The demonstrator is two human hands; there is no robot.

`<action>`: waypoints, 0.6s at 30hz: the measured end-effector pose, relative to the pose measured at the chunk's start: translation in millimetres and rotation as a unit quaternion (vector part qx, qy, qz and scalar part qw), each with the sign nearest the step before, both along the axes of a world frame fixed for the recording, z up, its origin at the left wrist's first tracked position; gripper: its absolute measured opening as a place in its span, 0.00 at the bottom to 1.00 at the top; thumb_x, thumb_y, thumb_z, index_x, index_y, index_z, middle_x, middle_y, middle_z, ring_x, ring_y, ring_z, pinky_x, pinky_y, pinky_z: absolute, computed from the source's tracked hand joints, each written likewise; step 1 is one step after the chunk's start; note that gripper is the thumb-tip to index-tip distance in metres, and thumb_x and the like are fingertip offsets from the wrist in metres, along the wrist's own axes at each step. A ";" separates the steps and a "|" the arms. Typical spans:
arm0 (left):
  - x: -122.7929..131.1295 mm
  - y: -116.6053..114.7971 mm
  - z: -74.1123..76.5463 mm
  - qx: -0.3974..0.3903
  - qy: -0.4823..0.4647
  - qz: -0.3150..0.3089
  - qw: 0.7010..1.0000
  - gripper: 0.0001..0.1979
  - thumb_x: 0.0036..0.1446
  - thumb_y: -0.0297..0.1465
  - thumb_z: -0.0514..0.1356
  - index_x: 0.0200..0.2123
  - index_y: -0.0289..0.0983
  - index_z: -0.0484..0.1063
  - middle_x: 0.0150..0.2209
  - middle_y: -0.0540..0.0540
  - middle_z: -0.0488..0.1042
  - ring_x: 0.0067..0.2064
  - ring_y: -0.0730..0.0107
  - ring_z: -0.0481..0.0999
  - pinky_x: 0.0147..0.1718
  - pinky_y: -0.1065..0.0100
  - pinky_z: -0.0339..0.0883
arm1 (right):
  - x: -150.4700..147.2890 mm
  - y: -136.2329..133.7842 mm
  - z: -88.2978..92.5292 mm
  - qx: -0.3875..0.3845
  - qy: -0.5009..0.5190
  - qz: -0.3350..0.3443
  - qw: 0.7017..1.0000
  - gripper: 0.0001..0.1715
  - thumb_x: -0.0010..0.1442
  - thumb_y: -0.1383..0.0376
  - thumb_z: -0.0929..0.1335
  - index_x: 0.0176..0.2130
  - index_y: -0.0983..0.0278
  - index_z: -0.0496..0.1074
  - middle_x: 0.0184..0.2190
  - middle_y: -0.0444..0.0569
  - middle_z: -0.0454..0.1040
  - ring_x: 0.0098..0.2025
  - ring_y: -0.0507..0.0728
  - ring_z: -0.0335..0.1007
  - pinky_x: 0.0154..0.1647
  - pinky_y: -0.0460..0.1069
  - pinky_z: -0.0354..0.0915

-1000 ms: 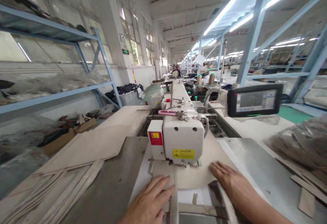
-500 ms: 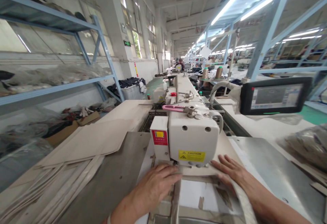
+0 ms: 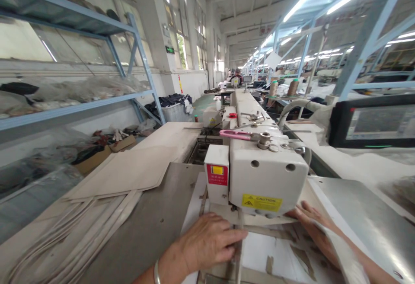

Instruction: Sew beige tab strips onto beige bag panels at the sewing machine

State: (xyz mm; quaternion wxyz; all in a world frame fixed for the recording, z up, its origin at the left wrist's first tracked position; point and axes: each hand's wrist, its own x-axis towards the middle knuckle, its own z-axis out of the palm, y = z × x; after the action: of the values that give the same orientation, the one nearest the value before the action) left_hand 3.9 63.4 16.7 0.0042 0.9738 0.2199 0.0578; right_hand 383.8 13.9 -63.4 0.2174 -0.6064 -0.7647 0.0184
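My left hand (image 3: 210,243) lies on the work in front of the sewing machine (image 3: 267,180). Its index finger is stretched to the right across a narrow upright-running strip, while the other fingers bend slightly. On the machine's right side, my right hand (image 3: 313,221) rests with extended fingers on a beige flat piece (image 3: 259,219); some fingertips are hidden by the machine head. A pale beige strap (image 3: 340,249) curves over the right wrist. Between my hands is a white sheet (image 3: 259,249) with brownish tape patches. The needle area is hidden behind the machine head.
Stacked beige panels (image 3: 129,171) with long straps lie on the left table. A control screen (image 3: 376,122) stands at the right. Pink-handled thread snips (image 3: 236,135) rest on top of the machine. A blue shelf (image 3: 74,111) holding bagged goods stands on the left.
The view has turned left, so the machine appears farther right. My left index finger has come out from the machine's lower corner and reaches right. My right fingers sit farther behind the machine head.
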 end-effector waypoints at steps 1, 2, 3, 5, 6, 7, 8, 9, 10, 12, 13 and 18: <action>2.3 -2.6 0.5 -0.005 0.000 -0.005 1.000 0.16 0.63 0.30 0.63 0.53 0.43 0.70 0.33 0.52 0.75 0.34 0.63 0.76 0.40 0.63 0.73 | -2.6 -0.4 -0.7 -0.010 -0.015 0.001 1.000 0.26 0.74 0.56 0.57 0.61 0.55 0.74 0.65 0.51 0.67 0.69 0.74 0.55 0.64 0.73 0.62; 4.6 -5.3 1.5 -0.002 -0.001 -0.009 1.000 0.12 0.62 0.28 0.62 0.49 0.42 0.71 0.32 0.52 0.75 0.34 0.64 0.75 0.40 0.63 0.72 | -5.0 -0.7 -2.1 -0.016 -0.034 0.005 0.999 0.26 0.74 0.56 0.57 0.61 0.55 0.74 0.66 0.52 0.66 0.70 0.75 0.53 0.64 0.75 0.60; 6.8 -8.2 2.7 0.007 -0.003 -0.013 1.000 0.08 0.62 0.27 0.61 0.45 0.40 0.70 0.33 0.51 0.75 0.34 0.63 0.75 0.40 0.62 0.72 | -7.1 -1.0 -4.1 -0.017 -0.054 0.009 0.998 0.25 0.74 0.55 0.59 0.61 0.55 0.74 0.67 0.53 0.64 0.70 0.76 0.51 0.65 0.76 0.59; 11.7 -14.5 4.6 0.027 -0.017 -0.011 0.999 0.03 0.63 0.28 0.60 0.40 0.39 0.69 0.35 0.49 0.75 0.36 0.62 0.75 0.42 0.60 0.72 | -9.5 -1.8 -8.7 -0.008 -0.089 0.019 0.996 0.25 0.72 0.51 0.63 0.63 0.53 0.71 0.69 0.52 0.59 0.71 0.78 0.46 0.65 0.77 0.56; 14.6 -18.0 4.5 0.031 -0.030 0.003 0.999 0.04 0.64 0.31 0.61 0.40 0.39 0.68 0.36 0.48 0.75 0.38 0.60 0.75 0.43 0.59 0.73 | -9.9 -2.5 -10.8 -0.001 -0.101 0.021 0.995 0.26 0.71 0.50 0.65 0.64 0.52 0.70 0.70 0.52 0.58 0.71 0.78 0.46 0.65 0.77 0.56; 17.7 -21.5 3.2 0.027 -0.046 0.030 0.998 0.08 0.63 0.34 0.64 0.42 0.39 0.69 0.38 0.47 0.75 0.40 0.58 0.75 0.44 0.57 0.73 | -9.8 -3.4 -12.4 0.005 -0.108 0.026 0.994 0.27 0.70 0.49 0.65 0.64 0.51 0.70 0.70 0.51 0.58 0.71 0.79 0.47 0.64 0.78 0.57; 20.9 -25.0 0.6 0.021 -0.064 0.065 0.996 0.13 0.61 0.37 0.67 0.45 0.38 0.69 0.41 0.46 0.76 0.43 0.56 0.75 0.45 0.56 0.74 | -9.4 -4.5 -13.3 0.007 -0.111 0.033 0.993 0.27 0.69 0.48 0.65 0.64 0.50 0.70 0.69 0.50 0.59 0.70 0.79 0.48 0.64 0.78 0.58; 23.9 -28.1 -3.7 0.018 -0.081 0.100 0.992 0.17 0.61 0.38 0.68 0.48 0.38 0.69 0.45 0.45 0.76 0.45 0.55 0.75 0.45 0.55 0.75 | -8.8 -5.6 -13.7 0.005 -0.110 0.041 0.993 0.27 0.70 0.48 0.65 0.64 0.49 0.69 0.69 0.49 0.59 0.70 0.78 0.49 0.64 0.78 0.58; 26.4 -30.7 -9.6 0.021 -0.094 0.127 0.987 0.18 0.62 0.37 0.68 0.50 0.38 0.69 0.48 0.44 0.76 0.46 0.54 0.76 0.46 0.56 0.75 | -7.8 -6.8 -13.5 0.002 -0.106 0.049 0.993 0.27 0.70 0.49 0.65 0.65 0.47 0.67 0.69 0.48 0.59 0.70 0.76 0.51 0.65 0.78 0.57; 29.2 -33.9 -24.7 0.051 -0.110 0.154 0.981 0.14 0.67 0.33 0.63 0.53 0.37 0.70 0.52 0.44 0.77 0.51 0.54 0.76 0.47 0.57 0.76 | -4.9 -8.6 -12.9 -0.002 -0.090 0.072 0.993 0.28 0.71 0.51 0.64 0.67 0.45 0.63 0.69 0.45 0.60 0.70 0.73 0.53 0.67 0.75 0.57; 29.3 -34.4 -32.6 0.073 -0.111 0.156 0.979 0.13 0.69 0.30 0.59 0.55 0.36 0.70 0.54 0.43 0.77 0.53 0.53 0.76 0.48 0.58 0.76 | -3.2 -8.8 -12.9 -0.003 -0.081 0.083 0.993 0.28 0.72 0.53 0.63 0.68 0.45 0.61 0.70 0.43 0.59 0.71 0.71 0.53 0.68 0.74 0.56; 23.1 -30.7 -49.9 0.077 -0.087 0.190 0.975 0.19 0.70 0.29 0.54 0.61 0.31 0.68 0.59 0.39 0.75 0.61 0.50 0.73 0.54 0.58 0.74 | -1.3 -1.1 -11.6 0.004 -0.052 0.085 0.995 0.25 0.71 0.51 0.63 0.64 0.46 0.69 0.67 0.43 0.64 0.70 0.72 0.56 0.66 0.75 0.59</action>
State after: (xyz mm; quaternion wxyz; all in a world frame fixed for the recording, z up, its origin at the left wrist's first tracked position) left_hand 27.0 32.8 -33.2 -0.0631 0.9029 0.3945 0.1586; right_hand 382.6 12.8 -75.0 0.1776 -0.5380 -0.8240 0.0021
